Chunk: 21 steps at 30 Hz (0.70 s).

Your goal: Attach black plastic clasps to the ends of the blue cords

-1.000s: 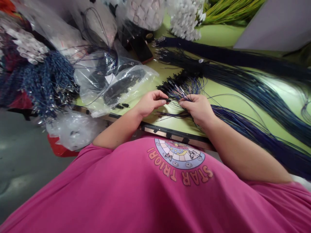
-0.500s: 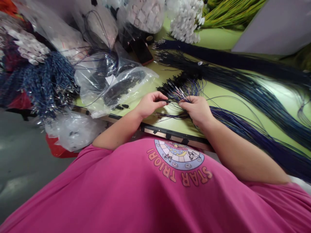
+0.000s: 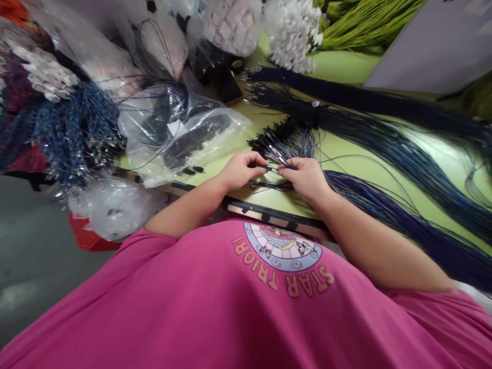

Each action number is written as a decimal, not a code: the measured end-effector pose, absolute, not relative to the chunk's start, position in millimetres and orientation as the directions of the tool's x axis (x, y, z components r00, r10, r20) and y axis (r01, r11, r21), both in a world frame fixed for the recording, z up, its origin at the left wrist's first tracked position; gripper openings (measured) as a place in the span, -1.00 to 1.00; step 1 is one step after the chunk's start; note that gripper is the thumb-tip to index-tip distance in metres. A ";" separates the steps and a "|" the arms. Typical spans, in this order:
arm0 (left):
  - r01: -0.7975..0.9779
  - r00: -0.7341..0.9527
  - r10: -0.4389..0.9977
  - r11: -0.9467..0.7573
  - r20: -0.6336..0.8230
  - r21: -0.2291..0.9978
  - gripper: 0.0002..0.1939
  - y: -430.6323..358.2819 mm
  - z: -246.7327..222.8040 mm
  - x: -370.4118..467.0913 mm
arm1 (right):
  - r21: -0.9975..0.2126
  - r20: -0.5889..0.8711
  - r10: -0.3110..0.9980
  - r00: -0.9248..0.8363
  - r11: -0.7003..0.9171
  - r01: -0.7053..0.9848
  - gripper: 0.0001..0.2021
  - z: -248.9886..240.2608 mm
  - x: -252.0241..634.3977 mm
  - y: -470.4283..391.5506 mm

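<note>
My left hand [image 3: 246, 169] pinches a small black connector [image 3: 269, 168] between thumb and fingertips. Close beside it, my right hand [image 3: 305, 177] is closed on thin dark blue wires [image 3: 290, 163], whose ends point toward the left hand. The two hands' fingertips are a short gap apart, just above the table. Behind them lies a pile of wires with black connectors [image 3: 269, 138] on their ends. A few loose wires with bare terminals [image 3: 265, 185] rest below the fingers. How the connector and the wire tips meet is too small to make out.
Long dark wire bundles [image 3: 384, 123] run across the green table [image 3: 349, 64] to the right. A clear bag of black connectors [image 3: 196, 138] lies at left, with loose black connectors [image 3: 198, 169] before it. A phone [image 3: 225, 84] sits behind. Blue twisted wires [image 3: 77, 128] hang far left.
My right hand has shifted slightly left and down, closer to my left hand. The left hand has moved slightly down and right, still pinching the connector.
</note>
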State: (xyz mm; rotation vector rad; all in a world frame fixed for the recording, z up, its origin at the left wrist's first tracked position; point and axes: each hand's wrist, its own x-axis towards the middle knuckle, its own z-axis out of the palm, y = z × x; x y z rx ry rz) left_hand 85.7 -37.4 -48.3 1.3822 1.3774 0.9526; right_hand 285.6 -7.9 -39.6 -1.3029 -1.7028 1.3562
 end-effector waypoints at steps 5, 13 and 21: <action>0.258 0.075 0.993 0.073 -0.096 0.963 -0.76 -35.7 -51.3 86.2 | -0.945 -0.126 0.926 -0.355 -0.003 0.328 -0.82 -38.9 283.8 -8.6; 0.308 0.065 0.998 -0.039 0.020 0.951 -0.79 -36.9 -51.5 88.1 | -0.953 -0.134 0.914 -0.383 -0.013 0.304 -0.83 -37.7 283.6 -10.4; 0.387 0.037 0.999 -0.006 -0.009 0.922 -0.76 -32.5 -48.2 82.3 | -0.936 -0.027 0.944 -0.329 0.092 0.341 -0.80 -37.0 287.1 -5.0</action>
